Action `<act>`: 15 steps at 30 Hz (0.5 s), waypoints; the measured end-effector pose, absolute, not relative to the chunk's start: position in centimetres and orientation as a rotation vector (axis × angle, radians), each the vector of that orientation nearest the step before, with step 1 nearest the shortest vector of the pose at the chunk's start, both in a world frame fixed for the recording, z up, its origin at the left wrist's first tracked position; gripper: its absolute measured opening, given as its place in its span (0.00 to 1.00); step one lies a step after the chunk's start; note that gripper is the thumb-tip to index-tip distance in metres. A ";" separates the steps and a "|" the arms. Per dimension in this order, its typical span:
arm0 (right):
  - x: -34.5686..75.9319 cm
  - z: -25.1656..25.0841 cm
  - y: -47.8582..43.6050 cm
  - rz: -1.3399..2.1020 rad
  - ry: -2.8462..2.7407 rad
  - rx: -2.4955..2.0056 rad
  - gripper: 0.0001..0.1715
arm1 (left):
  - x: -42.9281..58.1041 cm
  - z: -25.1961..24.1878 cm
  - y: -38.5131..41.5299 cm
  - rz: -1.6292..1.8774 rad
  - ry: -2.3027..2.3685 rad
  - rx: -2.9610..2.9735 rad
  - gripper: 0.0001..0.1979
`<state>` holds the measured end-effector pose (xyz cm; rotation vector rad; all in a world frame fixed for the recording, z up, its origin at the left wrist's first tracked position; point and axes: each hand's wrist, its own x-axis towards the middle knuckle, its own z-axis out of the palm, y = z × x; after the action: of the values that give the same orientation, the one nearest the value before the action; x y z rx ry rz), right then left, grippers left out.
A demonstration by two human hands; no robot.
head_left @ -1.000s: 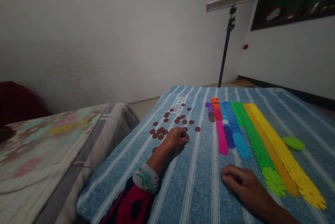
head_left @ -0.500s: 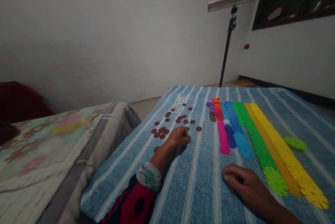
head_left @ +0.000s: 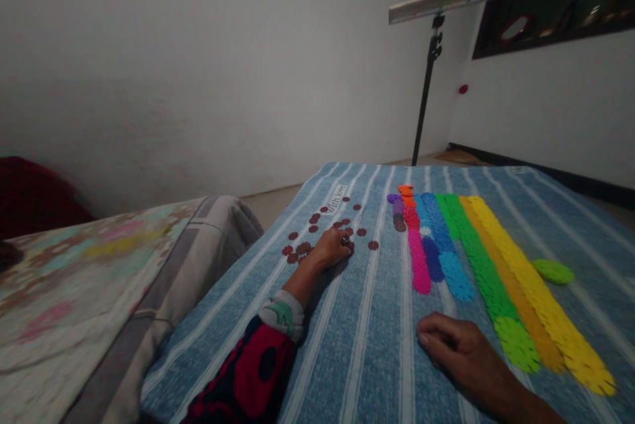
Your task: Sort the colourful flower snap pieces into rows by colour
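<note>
Brown notched plastic discs (head_left: 362, 232) lie scattered over the left part of a blue striped cloth (head_left: 377, 318). Among them my left hand (head_left: 331, 249) reaches down, thumb and fingers pinched at a brown disc (head_left: 350, 249), and its wrist hides some discs behind it. My right hand (head_left: 451, 344) rests on the cloth, fingers curled in; whatever may be inside is hidden. Close by it are overlapping rows of discs: pink (head_left: 419, 262), dark blue (head_left: 432, 258), light blue (head_left: 456, 275), green (head_left: 479, 265), orange (head_left: 526, 305) and yellow (head_left: 550, 305).
A lime green pile (head_left: 554, 272) lies right of the yellow row. Short purple (head_left: 397, 204) and orange-red (head_left: 407, 202) rows are at the far end. Left of the table stands a surface with a flowered cover (head_left: 89, 272). Behind, a lamp on a stand (head_left: 423, 93) rises near the wall.
My left hand has moved slightly away from me and left, further in among the brown discs, fingers lowered to them. My right hand stays in place. The view has shifted slightly.
</note>
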<state>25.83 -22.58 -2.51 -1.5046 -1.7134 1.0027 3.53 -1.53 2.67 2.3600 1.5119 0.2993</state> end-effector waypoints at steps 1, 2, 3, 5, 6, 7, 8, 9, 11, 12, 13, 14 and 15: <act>25.8 -2.5 -22.6 1.008 -1.711 -1.506 0.15 | 3.8 3.0 -1.4 0.234 1.520 2.379 0.06; 25.8 -2.5 -22.6 1.015 -1.706 -1.508 0.15 | 4.0 3.2 -1.2 0.168 1.526 2.390 0.06; 25.8 -2.4 -22.6 1.024 -1.701 -1.508 0.15 | 4.2 3.4 -1.1 0.111 1.532 2.391 0.05; 25.8 -2.4 -22.6 1.036 -1.689 -1.509 0.15 | 4.5 3.5 -0.7 0.046 1.542 2.360 0.05; 25.8 -2.3 -22.6 1.035 -1.685 -1.508 0.14 | 4.5 3.4 -0.5 0.038 1.549 2.336 0.05; 25.8 -2.3 -22.6 1.032 -1.683 -1.504 0.14 | 4.5 3.2 -0.3 0.044 1.557 2.314 0.06; 25.8 -2.3 -22.6 1.025 -1.683 -1.499 0.14 | 4.4 3.0 -0.1 0.059 1.562 2.296 0.06; 25.8 -2.3 -22.6 1.017 -1.683 -1.492 0.13 | 4.3 2.8 0.1 0.075 1.560 2.286 0.06; 25.8 -2.2 -22.6 1.012 -1.685 -1.482 0.13 | 4.0 2.5 0.3 0.118 1.538 2.286 0.07; 25.8 -2.2 -22.6 1.017 -1.683 -1.481 0.13 | 3.9 2.4 0.4 0.140 1.524 2.286 0.07; 25.8 -2.2 -22.6 1.026 -1.679 -1.484 0.12 | 3.9 2.4 0.4 0.159 1.514 2.285 0.08; 25.8 -2.1 -22.6 1.036 -1.677 -1.490 0.12 | 3.8 2.4 0.3 0.171 1.511 2.283 0.08; 25.7 -2.0 -22.6 1.041 -1.674 -1.497 0.12 | 3.8 2.5 0.2 0.180 1.513 2.285 0.08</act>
<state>25.74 -22.59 -2.04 -1.4965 -1.6744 1.0414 3.84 0.24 2.50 2.2846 1.5131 0.1795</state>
